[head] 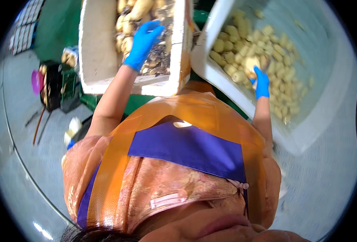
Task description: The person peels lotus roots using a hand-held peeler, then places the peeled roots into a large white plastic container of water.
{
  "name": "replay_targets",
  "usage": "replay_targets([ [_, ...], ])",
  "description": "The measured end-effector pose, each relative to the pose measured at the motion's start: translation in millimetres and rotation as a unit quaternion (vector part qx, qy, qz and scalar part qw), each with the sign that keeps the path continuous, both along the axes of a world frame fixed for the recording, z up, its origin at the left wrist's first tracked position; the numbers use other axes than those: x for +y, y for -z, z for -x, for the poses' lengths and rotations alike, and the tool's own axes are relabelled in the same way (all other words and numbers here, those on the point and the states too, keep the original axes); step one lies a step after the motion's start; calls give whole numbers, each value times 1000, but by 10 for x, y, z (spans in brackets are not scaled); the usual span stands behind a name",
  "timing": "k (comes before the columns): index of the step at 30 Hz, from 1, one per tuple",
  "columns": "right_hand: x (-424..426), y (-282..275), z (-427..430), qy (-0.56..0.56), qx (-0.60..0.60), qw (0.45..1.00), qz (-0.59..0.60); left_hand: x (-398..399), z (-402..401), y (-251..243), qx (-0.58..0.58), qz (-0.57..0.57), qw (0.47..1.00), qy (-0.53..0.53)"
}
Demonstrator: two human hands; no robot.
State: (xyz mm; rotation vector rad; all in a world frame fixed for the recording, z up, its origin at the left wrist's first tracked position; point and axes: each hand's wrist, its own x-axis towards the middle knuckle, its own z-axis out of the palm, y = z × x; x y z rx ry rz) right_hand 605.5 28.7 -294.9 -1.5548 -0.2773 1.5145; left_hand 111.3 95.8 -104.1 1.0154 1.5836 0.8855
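My left hand (pixel 143 47), in a blue glove, hovers over a white foam box (pixel 100 45) with its fingers apart and nothing visible in them. Inside lie yellowish root vegetables (pixel 140 10), with dark peelings and scraps (pixel 155 57) beside them. My right hand (pixel 261 83), also gloved in blue, reaches over the near wall of a white tub (pixel 227 87). It grips a pale root vegetable (pixel 251 65) with a brownish end, partly hidden by the fingers. Under it, many peeled root vegetables (pixel 279 69) lie in water. Blur hides their exact kind.
The foam box and tub stand side by side against my orange apron (pixel 178 106). To the left are a dark container (pixel 53 87), a purple round item (pixel 37 81) and a green crate (pixel 68 84). A hose or cable (pixel 21 160) curves across the pale floor.
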Motion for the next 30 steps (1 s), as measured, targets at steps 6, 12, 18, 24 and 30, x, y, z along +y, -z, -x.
replay_targets([
  [6,-356,877,-413,-175,-138,952,211,-132,21,446,61,197,978,35],
  [12,-513,1179,-361,-225,-218,919,239,-104,286,2011,183,8,983,22],
  [18,-456,1165,-413,-305,-47,920,241,47,-175,998,354,16,929,105],
  [24,-208,562,43,-340,-12,920,194,-26,-27,259,-189,215,958,31],
  [30,142,-984,845,-292,-83,949,88,-242,312,-639,-305,73,948,58],
])
